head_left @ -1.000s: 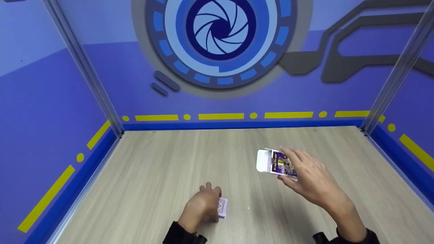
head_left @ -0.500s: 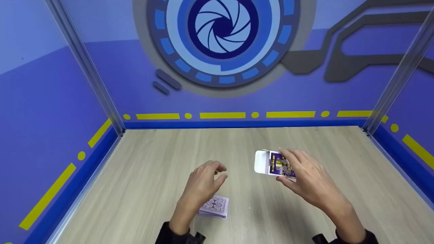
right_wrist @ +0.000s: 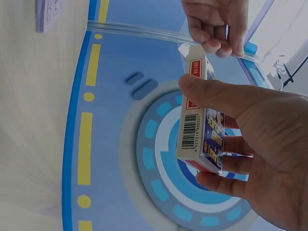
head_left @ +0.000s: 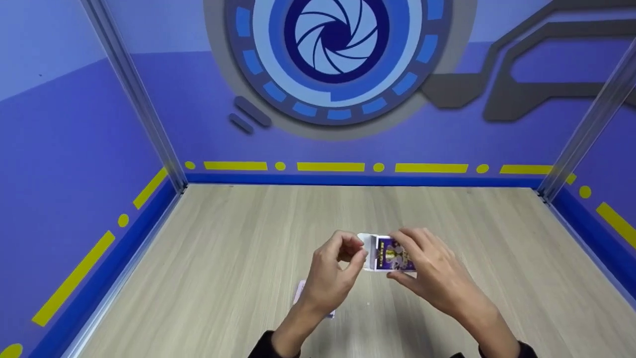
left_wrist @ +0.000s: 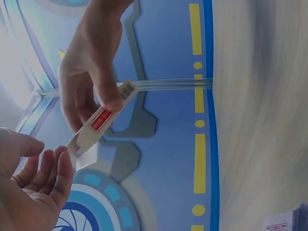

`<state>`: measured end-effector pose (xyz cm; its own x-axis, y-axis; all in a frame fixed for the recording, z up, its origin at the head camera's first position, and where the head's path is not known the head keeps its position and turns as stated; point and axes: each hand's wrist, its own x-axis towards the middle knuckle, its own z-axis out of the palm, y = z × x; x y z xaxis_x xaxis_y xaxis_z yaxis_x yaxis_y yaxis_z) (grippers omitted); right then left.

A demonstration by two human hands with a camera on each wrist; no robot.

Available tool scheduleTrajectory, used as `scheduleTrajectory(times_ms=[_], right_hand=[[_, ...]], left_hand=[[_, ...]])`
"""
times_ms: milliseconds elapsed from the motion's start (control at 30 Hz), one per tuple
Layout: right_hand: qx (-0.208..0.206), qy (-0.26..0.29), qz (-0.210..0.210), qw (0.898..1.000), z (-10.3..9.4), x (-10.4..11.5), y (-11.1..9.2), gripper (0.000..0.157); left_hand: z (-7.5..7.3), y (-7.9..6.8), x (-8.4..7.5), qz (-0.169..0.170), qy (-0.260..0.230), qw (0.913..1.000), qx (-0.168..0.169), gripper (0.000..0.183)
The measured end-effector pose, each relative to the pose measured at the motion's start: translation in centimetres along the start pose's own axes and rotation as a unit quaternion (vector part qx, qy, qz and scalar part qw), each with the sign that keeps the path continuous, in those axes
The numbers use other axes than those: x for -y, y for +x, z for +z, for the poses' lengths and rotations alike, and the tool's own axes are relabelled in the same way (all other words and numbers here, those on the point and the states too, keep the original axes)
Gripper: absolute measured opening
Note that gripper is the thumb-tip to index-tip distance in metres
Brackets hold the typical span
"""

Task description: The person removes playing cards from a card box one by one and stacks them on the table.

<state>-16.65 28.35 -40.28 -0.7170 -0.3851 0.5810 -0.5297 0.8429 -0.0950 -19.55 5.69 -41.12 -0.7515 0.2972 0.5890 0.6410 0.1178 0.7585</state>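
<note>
My right hand (head_left: 437, 273) grips a small purple-and-white card box (head_left: 392, 254) above the table, thumb on one narrow side and fingers on the other. The box's white end flap (head_left: 366, 248) stands open toward the left. My left hand (head_left: 330, 276) is at that flap, fingers loosely bent; in the left wrist view a gap shows between its thumb and fingers (left_wrist: 62, 175). Whether the fingertips touch the flap I cannot tell. A deck of playing cards (head_left: 299, 290) lies on the table, mostly hidden behind the left hand and wrist; its edge shows in the right wrist view.
The light wood table (head_left: 238, 248) is bounded by a blue back wall (head_left: 208, 134) and side walls, with metal posts (head_left: 144, 99) at the corners. The right wrist view shows a barcode on the box's narrow side.
My left hand has left the deck on the table and moved up and right to the box's flap. The right hand has brought the box slightly left and nearer, still gripping it.
</note>
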Motion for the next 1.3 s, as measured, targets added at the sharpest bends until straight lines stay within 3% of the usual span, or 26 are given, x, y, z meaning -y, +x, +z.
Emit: scheduleTrajectory(times_ms=[233,500,633,1100,1300], right_hand=[[-0.003,0.003,-0.019,1.000,0.3,0.6,0.1,0.078],[0.005,0.001,-0.031,1.000,0.5,0.9,0.1,0.076],[0.004,0.005,-0.037,0.999,0.6,0.9,0.0,0.075],[0.019,-0.013,-0.029,0.999,0.8,0.5,0.1,0.075],[0.020,-0.010,-0.008,1.000,0.5,0.0,0.0,0.074]], left_hand=[[0.6,-0.1,0.9,-0.039,-0.020,0.9991,0.003,0.015],[0.4,0.0,1.5,-0.110,-0.076,0.9899,0.046,0.022],[0.3,0.0,1.9,-0.128,-0.083,0.9866,0.060,0.026],[0.3,0.0,2.1,-0.144,-0.098,0.9837,0.044,0.021],[-0.3,0.2,1.9,-0.125,-0.059,0.9897,0.035,0.027]])
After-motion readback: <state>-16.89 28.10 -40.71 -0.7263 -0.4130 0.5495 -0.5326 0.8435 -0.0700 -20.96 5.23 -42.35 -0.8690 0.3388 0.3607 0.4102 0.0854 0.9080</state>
